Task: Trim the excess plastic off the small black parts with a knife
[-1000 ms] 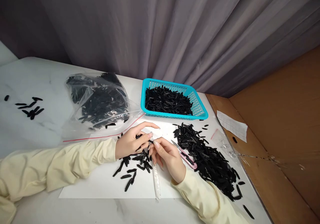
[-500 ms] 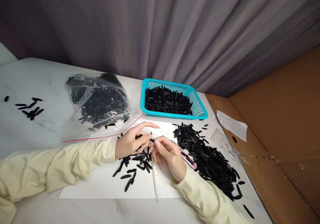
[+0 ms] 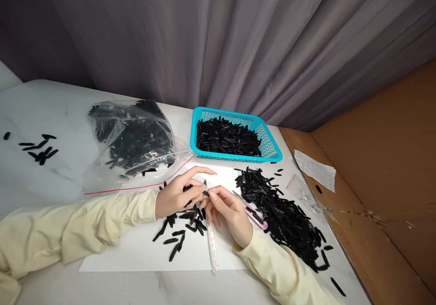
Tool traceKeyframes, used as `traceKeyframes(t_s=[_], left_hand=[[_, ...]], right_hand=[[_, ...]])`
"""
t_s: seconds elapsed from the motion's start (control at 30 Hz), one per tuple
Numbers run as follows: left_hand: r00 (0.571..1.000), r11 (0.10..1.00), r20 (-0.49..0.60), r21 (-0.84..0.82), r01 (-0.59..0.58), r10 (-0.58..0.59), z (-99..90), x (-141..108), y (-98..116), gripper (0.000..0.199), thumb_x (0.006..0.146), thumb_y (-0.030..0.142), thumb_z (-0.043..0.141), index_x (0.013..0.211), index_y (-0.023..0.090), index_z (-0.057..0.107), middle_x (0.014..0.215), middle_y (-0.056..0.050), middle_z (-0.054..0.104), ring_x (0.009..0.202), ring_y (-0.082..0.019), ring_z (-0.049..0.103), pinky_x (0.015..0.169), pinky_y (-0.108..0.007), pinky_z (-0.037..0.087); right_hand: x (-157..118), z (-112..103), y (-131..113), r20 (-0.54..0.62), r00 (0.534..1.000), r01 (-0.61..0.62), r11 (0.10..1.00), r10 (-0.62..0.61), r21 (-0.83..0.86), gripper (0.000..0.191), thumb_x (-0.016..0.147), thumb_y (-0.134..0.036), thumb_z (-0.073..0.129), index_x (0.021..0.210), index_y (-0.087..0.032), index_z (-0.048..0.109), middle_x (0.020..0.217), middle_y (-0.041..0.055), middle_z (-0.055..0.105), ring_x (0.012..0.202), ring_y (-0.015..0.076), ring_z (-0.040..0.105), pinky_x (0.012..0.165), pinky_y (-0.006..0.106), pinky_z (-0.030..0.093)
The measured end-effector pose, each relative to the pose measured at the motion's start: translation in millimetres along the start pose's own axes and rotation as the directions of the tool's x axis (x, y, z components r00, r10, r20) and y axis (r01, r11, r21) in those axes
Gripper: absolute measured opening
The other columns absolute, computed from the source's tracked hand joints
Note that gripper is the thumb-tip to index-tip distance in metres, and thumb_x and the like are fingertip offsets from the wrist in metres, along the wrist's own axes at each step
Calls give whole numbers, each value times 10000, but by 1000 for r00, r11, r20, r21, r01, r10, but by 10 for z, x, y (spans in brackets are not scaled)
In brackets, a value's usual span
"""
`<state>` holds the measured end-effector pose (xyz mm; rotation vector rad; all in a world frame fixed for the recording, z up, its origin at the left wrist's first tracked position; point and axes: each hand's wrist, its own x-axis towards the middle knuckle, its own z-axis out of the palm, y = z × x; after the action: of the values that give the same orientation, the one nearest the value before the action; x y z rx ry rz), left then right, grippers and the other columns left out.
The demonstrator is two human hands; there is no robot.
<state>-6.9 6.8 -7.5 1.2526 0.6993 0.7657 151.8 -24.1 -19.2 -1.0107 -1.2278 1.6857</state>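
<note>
"Black piece (image 3: 206, 193), small and slim, and it's up off the white paper (image 3: 136, 255), right between the fingertips! What have we got from the head view?"

"Both hands on it! Right hand (image 3: 231, 212) pinching one end, thumb on top, the other fingers curled beneath. Left hand (image 3: 173, 194) meets the far end with its fingertips, one finger stretched out over the paper."

"How firm is that left pinch?"

"Can't tell, the fingers cover too much. I'd want it light, though: a piece that thin could well snap or slip. Steady with one hand, let the other do the fine work, and keep those tips close together."

"And underneath?"

"Loose pieces (image 3: 192, 225) scattered below, plus a white-handled tool (image 3: 212, 250) whose pointed end rises near the fingertips. Mind that point, I'd say! Pink-handled tool (image 3: 260, 223) lies against the big pile (image 3: 289, 218)."

"Further back?"

"Blue basket (image 3: 194, 132) with plenty more, clear bag (image 3: 98, 171) beside it. Wrists low, nice and calm, that looks wise to me."
</note>
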Motion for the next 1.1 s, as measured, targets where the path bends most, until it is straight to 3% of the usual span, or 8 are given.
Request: traceKeyframes(t_s=[0.27,0.57,1.1], left_hand=[[998,999,53,-28,38,-36,-29,-1,-4,361,852,272,428,1190,149,401,457,103,333,336,-43,241,322,-132,203],[997,997,35,-35,71,-70,-31,2,-20,299,863,230,384,1150,167,437,406,108,320,304,-45,228,311,-124,198],[997,997,41,-36,64,-63,-16,-8,28,361,839,275,468,1176,156,420,453,103,332,329,-36,241,323,-124,198]], right_hand=[[-8,16,-18,-4,1000,19,1000,-19,15,314,825,-458,531,729,-160,507,541,-22,528,357,59,403,341,183,254],[-3,21,-25,-21,1000,1,1000,-1,4,325,829,-474,517,725,-167,503,485,-37,518,348,63,406,344,184,267],[-7,21,-4,-43,999,15,999,-16,-31,333,839,-475,506,715,-167,493,453,-47,503,318,53,368,339,184,239]])
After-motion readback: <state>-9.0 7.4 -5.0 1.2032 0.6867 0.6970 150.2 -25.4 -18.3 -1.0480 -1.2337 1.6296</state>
